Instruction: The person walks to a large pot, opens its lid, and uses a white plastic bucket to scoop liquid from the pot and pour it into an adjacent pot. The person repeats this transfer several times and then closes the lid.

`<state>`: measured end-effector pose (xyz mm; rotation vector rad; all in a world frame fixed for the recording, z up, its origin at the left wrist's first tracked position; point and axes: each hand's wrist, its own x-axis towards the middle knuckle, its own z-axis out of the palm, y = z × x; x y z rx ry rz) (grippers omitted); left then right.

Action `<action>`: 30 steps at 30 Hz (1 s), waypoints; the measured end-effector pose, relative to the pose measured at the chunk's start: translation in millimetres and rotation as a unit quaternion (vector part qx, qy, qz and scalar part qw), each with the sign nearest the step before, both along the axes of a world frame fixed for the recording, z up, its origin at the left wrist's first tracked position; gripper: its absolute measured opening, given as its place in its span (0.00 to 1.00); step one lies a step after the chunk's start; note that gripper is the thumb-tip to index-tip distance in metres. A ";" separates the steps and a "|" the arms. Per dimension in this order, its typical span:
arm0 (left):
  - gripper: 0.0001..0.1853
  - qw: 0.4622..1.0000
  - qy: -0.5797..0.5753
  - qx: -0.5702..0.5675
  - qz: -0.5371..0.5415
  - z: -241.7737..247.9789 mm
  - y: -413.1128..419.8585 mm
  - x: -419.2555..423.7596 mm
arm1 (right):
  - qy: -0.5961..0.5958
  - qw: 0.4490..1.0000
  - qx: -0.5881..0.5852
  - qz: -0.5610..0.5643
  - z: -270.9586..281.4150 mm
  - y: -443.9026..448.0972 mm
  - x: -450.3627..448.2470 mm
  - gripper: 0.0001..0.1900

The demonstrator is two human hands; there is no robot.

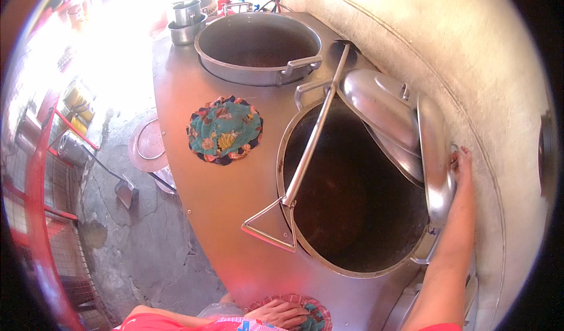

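My left hand [280, 313] rests on a round quilted cloth pad [318, 314] with a pink checked rim, at the bottom of the view. My right hand [461, 166] reaches along the wall and grips the outer side of a shiny metal lid [437, 163]; the lid hides part of the grip. That lid stands on edge over the right side of a large, deep metal pot [343, 199]. Beside it, another domed lid [379, 106] leans over the same pot. A long-handled metal paddle [315, 137] with a triangular grip lies across the pot's left rim.
Both pots sit in a steel counter [216, 199]; the second large pot [260, 44] is at the far end. A green patterned cloth pad [225, 130] lies between. Small metal pots [187, 27] stand farther left. A dustpan [127, 192] is on the concrete floor. The wall [498, 124] bounds the right.
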<state>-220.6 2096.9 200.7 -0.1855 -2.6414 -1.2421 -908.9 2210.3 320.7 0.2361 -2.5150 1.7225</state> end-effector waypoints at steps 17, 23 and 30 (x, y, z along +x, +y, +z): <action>0.22 0.998 -0.037 -0.030 -0.045 3.0 3.1 7.9 | 0.231 0.922 0.305 0.062 -17.9 23.8 59.9 0.21; 0.20 0.998 0.001 -0.059 0.000 5.0 11.4 11.3 | 0.272 0.850 0.417 0.175 26.6 135.3 199.5 0.22; 0.20 0.993 0.095 -0.068 0.031 -3.4 19.9 16.7 | 0.101 0.867 0.479 0.098 57.0 351.5 222.6 0.25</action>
